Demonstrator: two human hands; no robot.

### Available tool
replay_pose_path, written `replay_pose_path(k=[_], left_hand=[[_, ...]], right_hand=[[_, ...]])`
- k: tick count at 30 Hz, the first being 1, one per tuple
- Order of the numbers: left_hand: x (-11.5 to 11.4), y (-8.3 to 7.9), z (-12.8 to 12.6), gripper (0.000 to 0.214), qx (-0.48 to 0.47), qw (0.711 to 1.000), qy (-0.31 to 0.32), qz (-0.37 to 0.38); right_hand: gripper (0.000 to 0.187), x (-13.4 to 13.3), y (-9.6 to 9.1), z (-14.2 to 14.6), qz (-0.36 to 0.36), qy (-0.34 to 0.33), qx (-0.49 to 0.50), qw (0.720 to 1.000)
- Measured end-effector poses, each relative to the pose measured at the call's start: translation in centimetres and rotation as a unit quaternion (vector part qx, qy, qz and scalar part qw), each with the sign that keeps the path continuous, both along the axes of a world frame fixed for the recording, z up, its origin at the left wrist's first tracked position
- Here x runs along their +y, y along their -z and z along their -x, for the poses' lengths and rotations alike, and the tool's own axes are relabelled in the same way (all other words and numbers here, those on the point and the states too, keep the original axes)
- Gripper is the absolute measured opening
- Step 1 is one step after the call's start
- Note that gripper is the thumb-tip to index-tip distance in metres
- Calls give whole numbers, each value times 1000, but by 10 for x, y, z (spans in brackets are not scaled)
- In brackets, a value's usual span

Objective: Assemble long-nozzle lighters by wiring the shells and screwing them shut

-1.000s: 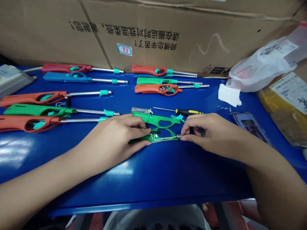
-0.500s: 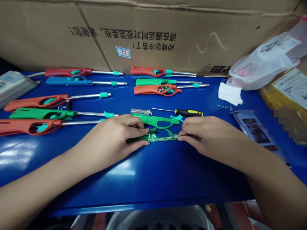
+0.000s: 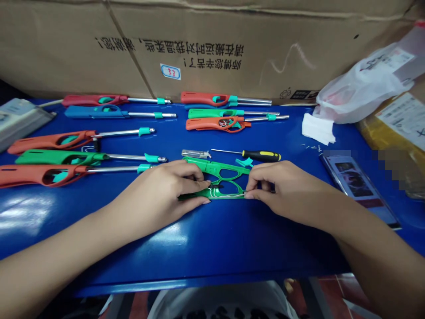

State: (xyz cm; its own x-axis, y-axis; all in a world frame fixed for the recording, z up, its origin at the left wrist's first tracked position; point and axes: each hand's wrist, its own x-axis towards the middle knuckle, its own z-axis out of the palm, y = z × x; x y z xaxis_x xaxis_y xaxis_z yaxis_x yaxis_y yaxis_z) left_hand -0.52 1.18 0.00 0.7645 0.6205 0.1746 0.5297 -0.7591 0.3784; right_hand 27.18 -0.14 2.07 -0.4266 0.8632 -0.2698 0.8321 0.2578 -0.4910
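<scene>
Two green lighter shell halves lie on the blue table in front of me. My left hand (image 3: 181, 184) is closed around the rear of the nearer half (image 3: 229, 196), which is open side up. A thin white wire (image 3: 232, 195) and a small black part (image 3: 216, 186) show inside it. At the front end, my right hand (image 3: 265, 184) pinches the wire's tip between thumb and forefinger; the tip itself is hidden. Just behind lies the other green half (image 3: 214, 167), partly under my left fingers. A teal trigger piece (image 3: 245, 162) rests by its front end.
A clear lighter tank (image 3: 195, 153) and a yellow-black screwdriver (image 3: 262, 155) lie behind the shells. Several long-nosed lighters (image 3: 53, 175) are spread left and at the back. A phone (image 3: 358, 184), tissue (image 3: 318, 128) and plastic bag (image 3: 361, 88) sit right; a cardboard box (image 3: 212, 26) stands behind.
My right fingertips have shifted slightly left and down at the shell's front end, covering the metal bit that showed there. The teal piece now shows apart from my right hand.
</scene>
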Motion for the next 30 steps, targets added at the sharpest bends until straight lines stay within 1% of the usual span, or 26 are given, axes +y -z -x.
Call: replay_pose_path(k=[4,6,8,10,12,14,17,19,21,24,26,28,30], left_hand=[[-2,-1,0,19,11,1000,-2,-1],[-3,-1,0,21,25,1000,-8,-11],[-5,-1,-1,24,30,999,-15,-19],[-6,-1,-3,27,19,999,-22,-30],[-7,-1,-5,30,-2,999,-23,-45],[-8,-1,-8,29,-24,998,-17,-52],[-10,-1,-12,19,-46,998,1,-40],[-11,0,-13,13,-55,998,13,-29],[-11,2,-13,11,-61,998,22,-15],[-11,6,-13,13,-61,998,29,5],[-11,7,-13,13,-59,998,32,12],[-11,7,-14,13,-62,997,31,15],[-11,8,-15,13,-69,997,25,17]], right_hand=[[15,-1,-3,-2,42,24,8,999],[16,-1,-5,-4,49,29,15,998],[17,-1,-5,-3,28,33,21,999],[15,-2,-4,-1,-17,33,30,999],[9,-3,-2,2,-68,11,54,996],[6,-6,2,7,-90,-29,86,992],[7,-12,8,13,-68,-88,110,988],[7,-14,11,15,-61,-103,112,986],[9,-15,13,15,-70,-101,119,985],[10,-12,13,14,-82,-78,128,985],[9,-11,11,13,-64,-54,124,989],[7,-9,9,13,-32,-30,120,992],[6,-9,9,13,-11,-19,117,993]])
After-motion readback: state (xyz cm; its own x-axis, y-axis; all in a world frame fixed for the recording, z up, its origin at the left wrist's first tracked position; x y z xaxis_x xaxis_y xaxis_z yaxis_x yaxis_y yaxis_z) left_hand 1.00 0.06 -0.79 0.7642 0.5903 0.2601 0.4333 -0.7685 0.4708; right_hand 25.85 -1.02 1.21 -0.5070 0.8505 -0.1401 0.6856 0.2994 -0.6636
